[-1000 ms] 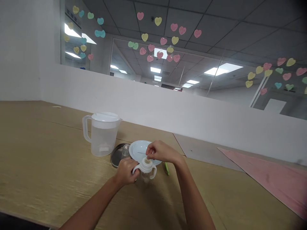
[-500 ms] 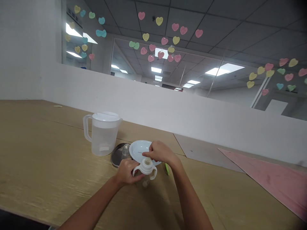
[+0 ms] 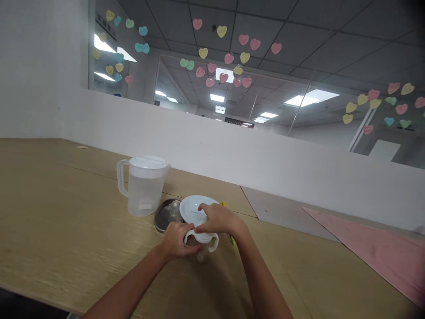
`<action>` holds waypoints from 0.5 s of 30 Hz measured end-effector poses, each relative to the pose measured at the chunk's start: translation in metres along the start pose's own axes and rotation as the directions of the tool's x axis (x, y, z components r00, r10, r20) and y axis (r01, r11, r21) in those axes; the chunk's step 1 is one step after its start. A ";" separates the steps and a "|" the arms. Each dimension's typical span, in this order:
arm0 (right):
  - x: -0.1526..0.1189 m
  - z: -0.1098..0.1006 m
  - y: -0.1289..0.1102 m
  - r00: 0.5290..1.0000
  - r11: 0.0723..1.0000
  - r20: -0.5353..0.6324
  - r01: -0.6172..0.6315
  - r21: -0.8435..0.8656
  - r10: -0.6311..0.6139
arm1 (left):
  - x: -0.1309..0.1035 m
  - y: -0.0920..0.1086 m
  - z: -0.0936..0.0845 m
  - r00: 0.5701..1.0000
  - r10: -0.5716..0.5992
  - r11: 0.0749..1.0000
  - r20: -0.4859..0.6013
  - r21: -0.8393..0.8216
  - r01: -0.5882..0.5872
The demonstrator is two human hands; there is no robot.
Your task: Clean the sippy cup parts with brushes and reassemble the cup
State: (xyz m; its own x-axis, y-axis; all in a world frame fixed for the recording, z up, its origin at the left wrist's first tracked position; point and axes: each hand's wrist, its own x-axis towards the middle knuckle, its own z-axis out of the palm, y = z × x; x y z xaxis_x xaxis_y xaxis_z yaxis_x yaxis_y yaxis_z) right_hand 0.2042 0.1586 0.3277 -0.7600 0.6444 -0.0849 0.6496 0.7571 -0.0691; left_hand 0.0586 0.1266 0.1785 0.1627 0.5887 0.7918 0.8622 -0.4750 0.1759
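Observation:
A clear baby bottle (image 3: 202, 253) with a white collar and two white side handles stands upright before me. My left hand (image 3: 177, 239) is closed around its left handle and side. Over the bottle's top is my right hand (image 3: 217, 219), its thumb at the white collar (image 3: 203, 238) and its index finger stretched away from it. The teat is mostly hidden by this hand. Just behind are a pale blue plate (image 3: 189, 206) and a dark metal tray (image 3: 161, 219) with a clear dome cap (image 3: 175, 210) on it.
A lidded translucent pitcher (image 3: 144, 190) stands at the left on the wooden table (image 3: 83, 221). A yellow-green object (image 3: 225, 204) lies partly hidden beside the plate. Pink cloth (image 3: 375, 248) covers the right side. A white wall (image 3: 199, 141) with windows borders the back.
My right hand has lowered onto the bottle's top; its fingers have spread from a pointing, curled pose, with the thumb now at the collar. My left hand stays on the bottle.

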 end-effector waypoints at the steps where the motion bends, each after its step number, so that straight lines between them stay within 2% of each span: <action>1: 0.001 0.001 -0.003 1.000 1.000 -0.021 -0.019 -0.025 0.018 | 0.000 0.000 0.001 1.000 0.007 1.000 -0.002 -0.005 -0.007; 6: 0.005 0.006 -0.012 0.993 0.983 -0.087 -0.099 -0.155 0.086 | -0.002 0.001 0.005 0.998 0.056 0.998 -0.003 -0.003 -0.056; 10: 0.006 0.005 -0.011 0.993 0.985 -0.073 -0.107 -0.136 0.098 | -0.002 0.001 0.004 0.998 0.060 0.998 0.002 -0.015 -0.060; 15: 0.004 0.001 -0.006 0.990 0.988 -0.056 -0.132 -0.079 0.128 | 0.000 -0.001 0.001 0.997 -0.058 0.997 0.056 -0.045 0.060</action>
State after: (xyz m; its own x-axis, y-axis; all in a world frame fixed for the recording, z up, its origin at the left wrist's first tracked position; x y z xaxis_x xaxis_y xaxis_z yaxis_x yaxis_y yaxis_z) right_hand 0.1970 0.1566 0.3263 -0.6707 0.7408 -0.0374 0.7406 0.6716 0.0213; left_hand 0.0587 0.1275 0.1772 0.1394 0.6512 0.7460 0.8480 -0.4676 0.2497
